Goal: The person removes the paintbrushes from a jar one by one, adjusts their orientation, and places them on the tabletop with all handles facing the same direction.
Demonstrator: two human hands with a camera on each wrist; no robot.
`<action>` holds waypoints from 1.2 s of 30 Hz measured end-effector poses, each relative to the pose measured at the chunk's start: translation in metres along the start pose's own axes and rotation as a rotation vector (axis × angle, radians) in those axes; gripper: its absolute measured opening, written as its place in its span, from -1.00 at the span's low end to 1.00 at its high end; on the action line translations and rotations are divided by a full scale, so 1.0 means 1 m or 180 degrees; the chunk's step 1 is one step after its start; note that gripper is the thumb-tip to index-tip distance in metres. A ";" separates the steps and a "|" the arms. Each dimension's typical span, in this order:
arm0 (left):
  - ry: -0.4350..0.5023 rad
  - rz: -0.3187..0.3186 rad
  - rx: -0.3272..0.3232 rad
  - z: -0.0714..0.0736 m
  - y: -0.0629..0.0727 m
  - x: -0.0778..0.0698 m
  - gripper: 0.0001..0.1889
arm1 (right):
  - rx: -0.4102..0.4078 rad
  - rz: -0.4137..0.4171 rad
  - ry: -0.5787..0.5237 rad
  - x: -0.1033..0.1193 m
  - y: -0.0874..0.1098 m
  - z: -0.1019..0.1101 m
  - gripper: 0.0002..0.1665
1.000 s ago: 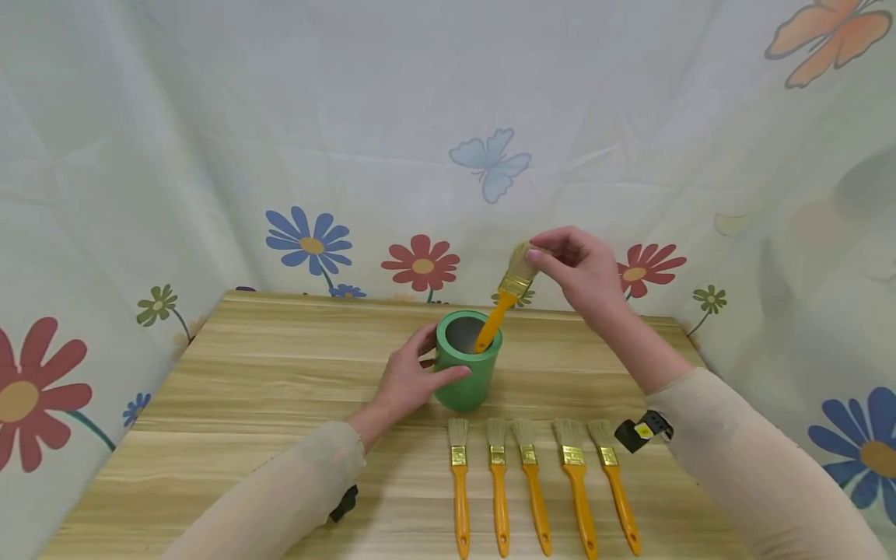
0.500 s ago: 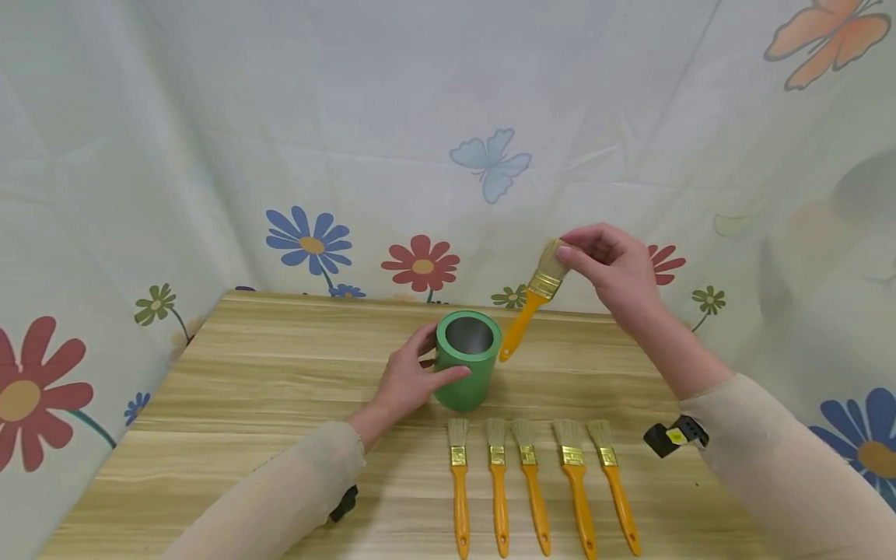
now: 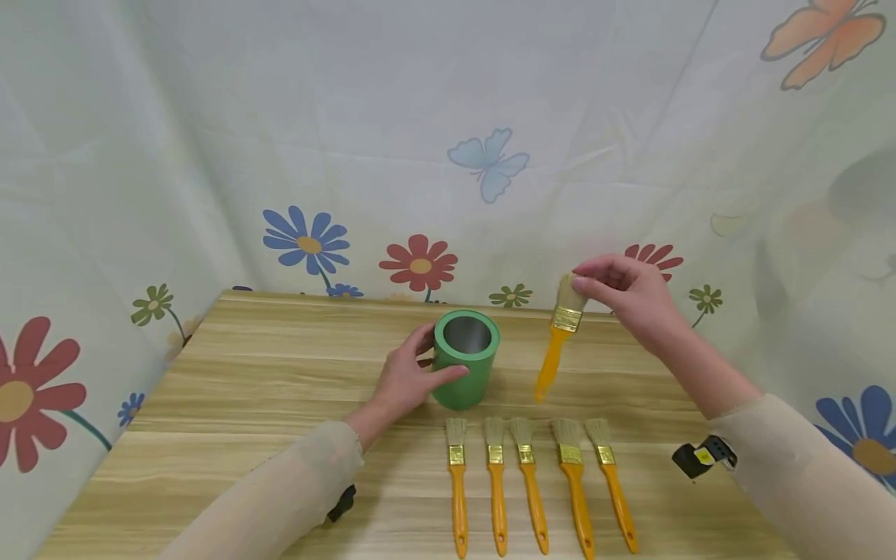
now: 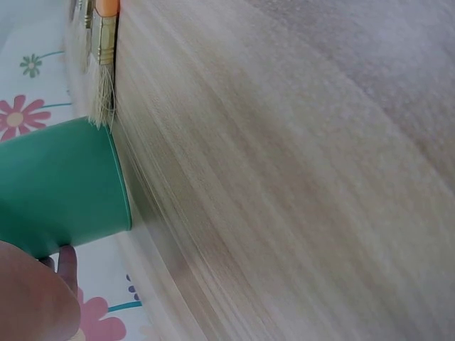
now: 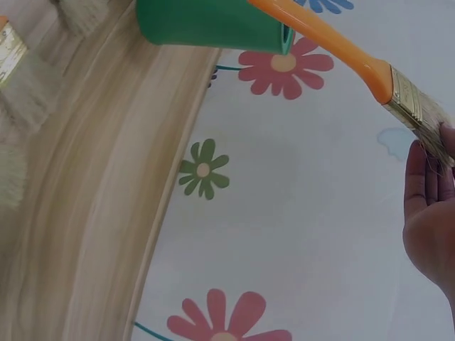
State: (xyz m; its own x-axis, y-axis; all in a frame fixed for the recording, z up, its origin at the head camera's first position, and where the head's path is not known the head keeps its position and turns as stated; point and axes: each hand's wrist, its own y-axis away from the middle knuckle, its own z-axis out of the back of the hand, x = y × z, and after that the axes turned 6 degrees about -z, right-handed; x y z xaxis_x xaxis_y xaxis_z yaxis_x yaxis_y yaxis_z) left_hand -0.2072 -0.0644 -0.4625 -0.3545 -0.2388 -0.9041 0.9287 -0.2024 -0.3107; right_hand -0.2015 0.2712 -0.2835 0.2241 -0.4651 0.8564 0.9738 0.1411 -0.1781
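Observation:
A green cylindrical cup (image 3: 465, 373) with a dark, hollow inside stands upright on the table. My left hand (image 3: 407, 375) grips its left side, thumb across the front and fingers behind. To the right of the cup, my right hand (image 3: 633, 299) pinches a paintbrush (image 3: 558, 330) by its bristles. The brush hangs with its orange handle pointing down, above the table. In the right wrist view the bristle end of this paintbrush (image 5: 419, 110) sits between thumb and fingers. The left wrist view shows the side of the green cup (image 4: 64, 188) with part of my left hand (image 4: 35, 298).
Several paintbrushes (image 3: 498, 490) with orange handles and gold ferrules lie in a row in front of the cup, bristles toward it. The wooden table (image 3: 266, 373) ends at a flower-printed cloth (image 3: 350, 155) behind.
My right hand has drawn the paintbrush out of the cup's mouth, carried it to the right and lowered it. The left hand and the cup have stayed in place.

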 end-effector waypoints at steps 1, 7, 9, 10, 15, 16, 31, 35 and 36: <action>-0.0003 -0.0001 0.0004 0.000 0.000 0.000 -0.14 | 0.0026 -0.0003 0.0031 -0.002 0.001 0.001 -0.65; 0.0003 -0.0013 0.0019 0.000 0.000 0.000 -0.14 | 0.0140 -0.0072 0.0178 -0.014 0.007 0.006 -0.62; 0.0005 -0.0023 0.0022 0.000 0.000 0.000 -0.14 | 0.0170 -0.0137 0.0227 -0.018 0.010 0.008 -0.61; 0.0004 -0.0024 0.0023 0.000 0.000 0.001 -0.14 | 0.0181 -0.0167 0.0254 -0.020 0.011 0.009 -0.61; -0.0015 -0.0034 0.0016 0.000 0.000 0.001 -0.13 | 0.0242 -0.0199 0.0386 -0.031 0.016 0.013 -0.63; -0.0017 -0.0034 0.0015 0.000 0.000 0.001 -0.13 | 0.0254 -0.0197 0.0414 -0.033 0.017 0.014 -0.64; 0.0003 -0.0043 -0.0003 0.001 0.000 0.002 -0.12 | 0.0478 -0.0345 0.0545 -0.069 0.038 0.031 -0.68; -0.0009 -0.0036 0.0018 0.001 0.000 0.004 -0.13 | 0.0500 -0.0400 0.0592 -0.079 0.044 0.036 -0.68; -0.0008 -0.0037 0.0019 0.001 0.000 0.004 -0.12 | 0.0505 -0.0413 0.0609 -0.081 0.045 0.037 -0.69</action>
State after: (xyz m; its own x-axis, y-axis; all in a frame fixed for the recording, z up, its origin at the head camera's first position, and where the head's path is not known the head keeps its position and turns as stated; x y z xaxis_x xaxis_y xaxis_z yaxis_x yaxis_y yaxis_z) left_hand -0.2088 -0.0664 -0.4657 -0.3654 -0.2387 -0.8997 0.9239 -0.2109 -0.3193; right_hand -0.1770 0.3482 -0.3431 0.1157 -0.6426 0.7574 0.9801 0.1978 0.0181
